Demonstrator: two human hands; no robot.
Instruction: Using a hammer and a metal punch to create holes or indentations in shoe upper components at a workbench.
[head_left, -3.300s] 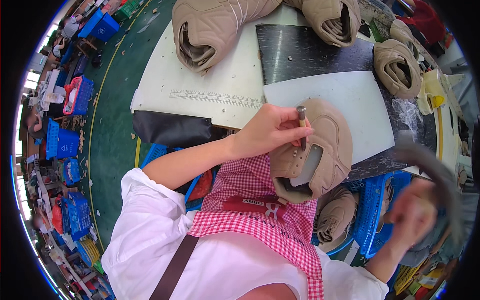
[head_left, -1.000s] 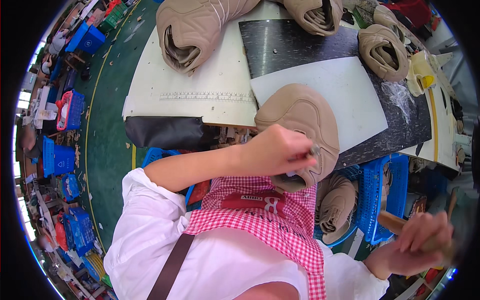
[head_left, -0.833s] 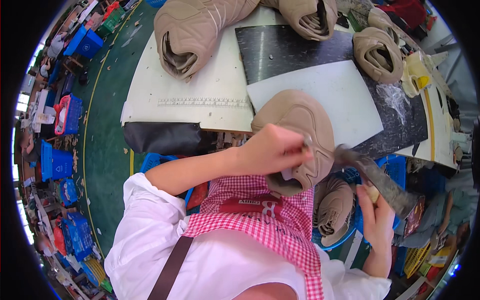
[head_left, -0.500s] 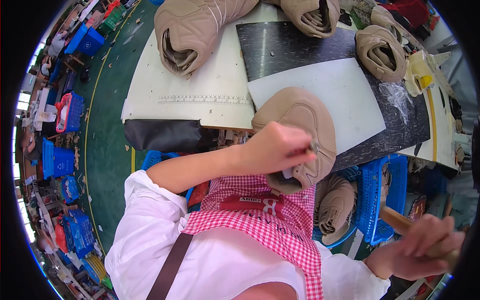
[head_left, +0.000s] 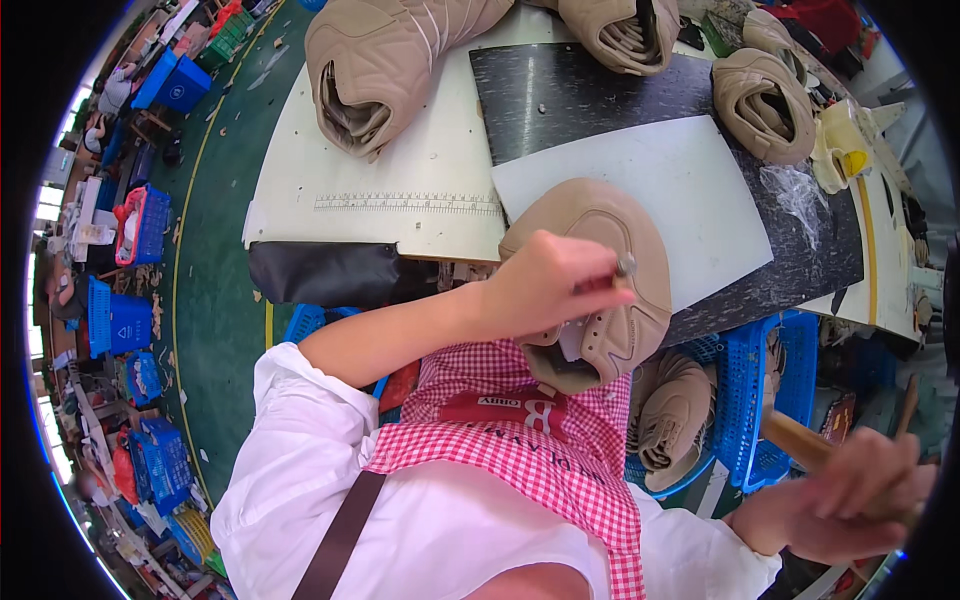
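A puffy beige shoe (head_left: 600, 290) is pressed down by the left hand (head_left: 545, 285), toe pointing away up the counter (head_left: 400, 170); a wooden handle (head_left: 800, 440) is gripped tight in the blurry right hand (head_left: 850, 495)

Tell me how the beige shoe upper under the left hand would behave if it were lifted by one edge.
The beige shoe upper looks padded and quilted, so it would probably sag, not stay stiff. It likely weighs little for its bulk. The left hand pins it at the table edge, suggesting it shifts easily.

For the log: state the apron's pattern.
The apron is red-and-white checked, with a solid red patch; clearest in the head view.
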